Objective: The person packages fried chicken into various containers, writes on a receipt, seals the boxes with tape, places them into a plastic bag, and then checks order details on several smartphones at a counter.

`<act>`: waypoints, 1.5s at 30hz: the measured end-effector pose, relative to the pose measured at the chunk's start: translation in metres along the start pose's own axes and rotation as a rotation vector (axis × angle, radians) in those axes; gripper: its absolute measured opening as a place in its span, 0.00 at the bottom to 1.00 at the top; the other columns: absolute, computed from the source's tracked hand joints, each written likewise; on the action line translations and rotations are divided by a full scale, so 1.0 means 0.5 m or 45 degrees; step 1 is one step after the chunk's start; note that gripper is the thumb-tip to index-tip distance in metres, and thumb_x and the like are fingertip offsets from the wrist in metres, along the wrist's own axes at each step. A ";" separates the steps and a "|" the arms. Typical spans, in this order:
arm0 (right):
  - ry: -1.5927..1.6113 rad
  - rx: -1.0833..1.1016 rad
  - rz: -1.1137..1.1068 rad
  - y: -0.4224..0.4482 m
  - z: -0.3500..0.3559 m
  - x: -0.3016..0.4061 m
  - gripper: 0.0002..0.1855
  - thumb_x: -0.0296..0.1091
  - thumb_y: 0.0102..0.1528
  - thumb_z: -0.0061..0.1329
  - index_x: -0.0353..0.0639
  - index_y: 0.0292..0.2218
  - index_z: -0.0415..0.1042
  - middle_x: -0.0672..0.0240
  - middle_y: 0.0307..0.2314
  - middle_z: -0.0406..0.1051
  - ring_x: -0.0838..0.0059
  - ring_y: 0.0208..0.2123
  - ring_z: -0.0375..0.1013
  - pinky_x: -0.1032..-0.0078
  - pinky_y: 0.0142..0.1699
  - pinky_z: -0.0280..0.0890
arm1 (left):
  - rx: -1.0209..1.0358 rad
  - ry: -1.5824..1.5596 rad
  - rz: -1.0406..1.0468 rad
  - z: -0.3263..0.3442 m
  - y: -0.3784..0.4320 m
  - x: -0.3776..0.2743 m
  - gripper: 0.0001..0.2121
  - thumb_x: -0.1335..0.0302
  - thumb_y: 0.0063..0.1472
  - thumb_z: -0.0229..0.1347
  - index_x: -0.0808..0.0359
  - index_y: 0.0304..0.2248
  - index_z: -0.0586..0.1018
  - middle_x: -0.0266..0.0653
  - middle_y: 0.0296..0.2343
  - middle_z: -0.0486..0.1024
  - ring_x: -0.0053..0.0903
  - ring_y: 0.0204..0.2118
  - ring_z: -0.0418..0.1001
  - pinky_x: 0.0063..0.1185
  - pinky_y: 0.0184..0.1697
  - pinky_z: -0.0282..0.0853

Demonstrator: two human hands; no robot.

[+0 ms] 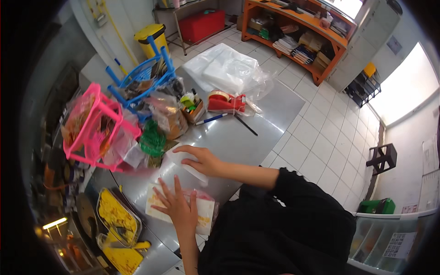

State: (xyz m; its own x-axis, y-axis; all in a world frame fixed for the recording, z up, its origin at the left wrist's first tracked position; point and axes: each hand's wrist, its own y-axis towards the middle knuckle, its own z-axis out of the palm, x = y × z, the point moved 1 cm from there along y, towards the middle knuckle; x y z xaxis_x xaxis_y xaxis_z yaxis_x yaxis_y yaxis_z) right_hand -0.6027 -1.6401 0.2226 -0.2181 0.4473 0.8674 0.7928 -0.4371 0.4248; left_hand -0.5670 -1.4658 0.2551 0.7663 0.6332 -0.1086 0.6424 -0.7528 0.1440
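Observation:
My left hand lies flat with fingers spread on a stack of white paper bearing yellow print, at the near edge of the metal table. A pinkish plastic wrapper shows beside the stack. My right hand curves its fingers and thumb around a thin white sheet over the tabletop; where the fingers meet it is partly hidden. Close to that sheet sits a green plastic bag.
Left are a pink plastic rack and an upturned blue stool holding bags. A tray of yellow food stands lower left. Beyond lie a red tape dispenser, a blue-and-white marker, a black stick and clear plastic bags.

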 end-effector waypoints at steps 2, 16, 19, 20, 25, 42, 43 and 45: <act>0.035 -0.205 -0.194 -0.029 -0.070 0.056 0.18 0.23 0.47 0.51 0.44 0.41 0.66 0.58 0.34 0.70 0.59 0.35 0.71 0.71 0.36 0.65 | -0.032 -0.304 0.098 -0.027 0.027 -0.043 0.29 0.52 0.56 0.42 0.57 0.54 0.58 0.49 0.56 0.45 0.47 0.59 0.37 0.45 0.56 0.26; 0.192 0.447 0.459 -0.235 -0.383 -0.006 0.21 0.32 0.51 0.48 0.53 0.47 0.61 0.61 0.29 0.72 0.61 0.30 0.73 0.71 0.34 0.66 | 0.519 -2.373 -0.107 0.140 0.125 -0.412 0.19 0.77 0.60 0.40 0.64 0.50 0.52 0.50 0.36 0.69 0.35 0.33 0.73 0.30 0.36 0.71; 0.144 0.528 0.079 -0.218 -0.471 -0.107 0.14 0.35 0.50 0.49 0.49 0.40 0.68 0.66 0.24 0.72 0.72 0.22 0.72 0.78 0.27 0.64 | 0.349 -2.646 -0.325 0.177 0.161 -0.406 0.17 0.77 0.59 0.40 0.64 0.48 0.55 0.49 0.35 0.70 0.32 0.30 0.73 0.29 0.30 0.72; 0.199 0.418 0.087 -0.195 -0.506 -0.145 0.13 0.36 0.50 0.49 0.47 0.38 0.69 0.67 0.23 0.72 0.76 0.21 0.71 0.81 0.26 0.63 | 0.331 -2.632 -0.332 0.192 0.183 -0.401 0.17 0.77 0.59 0.40 0.64 0.48 0.55 0.49 0.35 0.70 0.32 0.30 0.73 0.29 0.30 0.72; -0.130 -0.076 0.338 0.007 -0.560 -0.324 0.16 0.47 0.50 0.45 0.46 0.35 0.73 0.58 0.27 0.67 0.67 0.30 0.67 0.74 0.38 0.62 | 1.423 -1.351 -0.567 0.307 0.207 -0.420 0.17 0.75 0.59 0.35 0.63 0.48 0.56 0.47 0.31 0.71 0.25 0.21 0.71 0.24 0.23 0.70; -0.004 0.435 0.913 -0.215 -0.835 -0.221 0.11 0.39 0.50 0.48 0.43 0.22 0.74 0.69 0.22 0.66 0.77 0.28 0.63 0.81 0.33 0.57 | 1.378 -2.376 -0.185 0.299 0.327 -0.630 0.19 0.75 0.58 0.39 0.63 0.51 0.58 0.49 0.42 0.68 0.30 0.28 0.74 0.24 0.27 0.72; 0.013 0.442 0.942 -0.219 -0.833 -0.237 0.11 0.39 0.50 0.48 0.43 0.22 0.75 0.69 0.22 0.66 0.77 0.28 0.63 0.81 0.34 0.57 | 1.376 -2.413 -0.216 0.303 0.326 -0.636 0.19 0.75 0.58 0.39 0.64 0.50 0.58 0.49 0.42 0.68 0.30 0.31 0.74 0.25 0.28 0.73; 0.033 0.454 0.970 -0.224 -0.840 -0.259 0.11 0.39 0.50 0.48 0.42 0.22 0.75 0.69 0.23 0.66 0.77 0.28 0.63 0.81 0.34 0.57 | 1.372 -2.485 -0.259 0.309 0.330 -0.641 0.19 0.72 0.59 0.40 0.65 0.50 0.59 0.48 0.43 0.68 0.30 0.35 0.73 0.24 0.29 0.73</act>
State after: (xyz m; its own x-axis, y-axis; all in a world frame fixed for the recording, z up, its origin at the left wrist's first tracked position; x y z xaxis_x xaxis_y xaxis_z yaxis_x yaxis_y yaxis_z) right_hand -0.9023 -1.9766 0.1717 0.4401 0.1094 0.8912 0.8598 -0.3376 -0.3831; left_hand -0.7054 -1.8207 0.1617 -0.6636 0.3001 -0.6853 -0.0686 -0.9366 -0.3437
